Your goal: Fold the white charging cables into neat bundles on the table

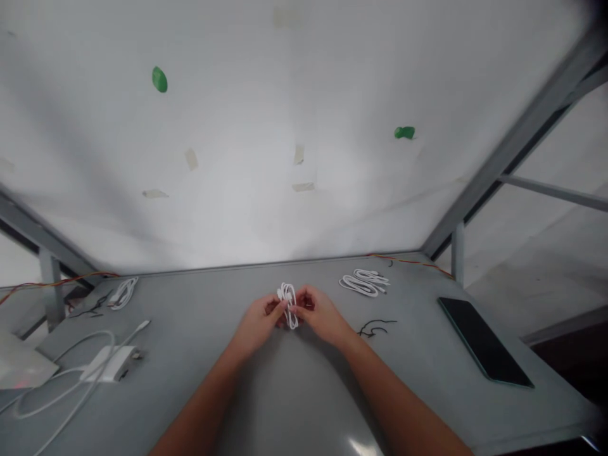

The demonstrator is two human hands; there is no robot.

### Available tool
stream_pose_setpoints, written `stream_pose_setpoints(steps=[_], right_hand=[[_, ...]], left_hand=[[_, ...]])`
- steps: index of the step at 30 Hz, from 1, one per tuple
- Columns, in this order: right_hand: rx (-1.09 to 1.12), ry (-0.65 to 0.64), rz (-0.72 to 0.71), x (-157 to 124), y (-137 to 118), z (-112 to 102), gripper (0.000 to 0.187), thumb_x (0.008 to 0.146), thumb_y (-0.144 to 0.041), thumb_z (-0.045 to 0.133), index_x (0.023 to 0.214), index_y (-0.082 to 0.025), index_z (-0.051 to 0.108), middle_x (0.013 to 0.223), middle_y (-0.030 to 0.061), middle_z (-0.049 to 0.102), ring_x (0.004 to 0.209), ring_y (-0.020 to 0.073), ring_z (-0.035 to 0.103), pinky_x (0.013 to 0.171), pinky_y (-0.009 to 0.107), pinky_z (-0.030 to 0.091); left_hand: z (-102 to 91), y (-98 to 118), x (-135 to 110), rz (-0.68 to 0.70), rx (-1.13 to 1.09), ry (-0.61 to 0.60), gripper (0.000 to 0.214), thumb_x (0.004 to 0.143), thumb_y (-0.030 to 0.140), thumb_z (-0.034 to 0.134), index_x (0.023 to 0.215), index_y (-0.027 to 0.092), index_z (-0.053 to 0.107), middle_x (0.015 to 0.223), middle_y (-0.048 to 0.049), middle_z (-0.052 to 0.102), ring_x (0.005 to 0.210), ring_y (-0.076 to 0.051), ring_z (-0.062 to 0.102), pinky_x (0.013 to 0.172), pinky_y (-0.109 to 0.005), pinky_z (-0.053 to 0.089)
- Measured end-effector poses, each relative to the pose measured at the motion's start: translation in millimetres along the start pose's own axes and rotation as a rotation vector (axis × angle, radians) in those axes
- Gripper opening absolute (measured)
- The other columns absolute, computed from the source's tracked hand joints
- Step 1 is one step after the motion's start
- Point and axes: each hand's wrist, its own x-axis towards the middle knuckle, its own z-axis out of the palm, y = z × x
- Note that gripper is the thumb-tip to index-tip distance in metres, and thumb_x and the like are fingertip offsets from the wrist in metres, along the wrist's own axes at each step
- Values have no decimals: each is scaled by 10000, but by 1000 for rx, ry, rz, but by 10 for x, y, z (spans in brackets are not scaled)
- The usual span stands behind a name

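A small coil of white cable (287, 306) stands upright between my hands, above the middle of the grey table (294, 392). My left hand (259, 320) pinches the coil's lower left side with thumb and fingers. From the other side, my right hand (320, 313) grips it too, its fingertips meeting the left hand's. The fingers hide the coil's middle, and no plug end shows on it.
Bundled white cables (365, 283) lie at the far edge, and another bundle (123, 293) at the left. A white power adapter (110, 364) trails cable at the left. A black tablet (482, 341) lies at the right, near a thin black wire (375, 326).
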Motion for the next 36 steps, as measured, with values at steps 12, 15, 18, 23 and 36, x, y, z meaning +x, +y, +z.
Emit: stream_pose_setpoints(steps=[12,15,18,23,36], right_hand=[[-34,52,-65,-4,58,27,391,765,-320,798,1053,-237,547,846,7,648,720,187,626,667,330,514],[-315,188,-174,-34,33,66,302,780,-225,739,1020,-238,557,990,54,629,779,201,605,698,354,516],[-575,217,-298,-36,30,72,132,821,-206,692,926,-221,614,1015,74,617,842,212,592,767,366,501],[-491,193,-202,26,93,28,126,841,-304,698,913,-203,676,800,36,644,713,191,572,687,325,456],[122,219,133,71,-15,-409,251,634,-280,746,823,-228,588,670,-11,674,509,142,564,408,232,378]], left_hand=[[128,-111,48,-145,-285,76,535,746,577,829,1034,140,719,947,-112,754,738,-194,696,625,-290,564],[130,-173,85,-152,-269,138,548,713,596,839,984,134,727,869,-91,739,696,-181,679,616,-287,564],[116,-197,105,-130,-215,169,568,702,632,830,966,138,735,845,-84,735,689,-179,672,618,-288,568],[87,-90,63,-36,-165,63,536,774,658,766,968,158,759,908,-106,758,767,-211,687,686,-324,593],[-420,-77,106,-152,-332,453,477,657,545,886,867,136,759,824,-74,700,801,-190,667,717,-315,589]])
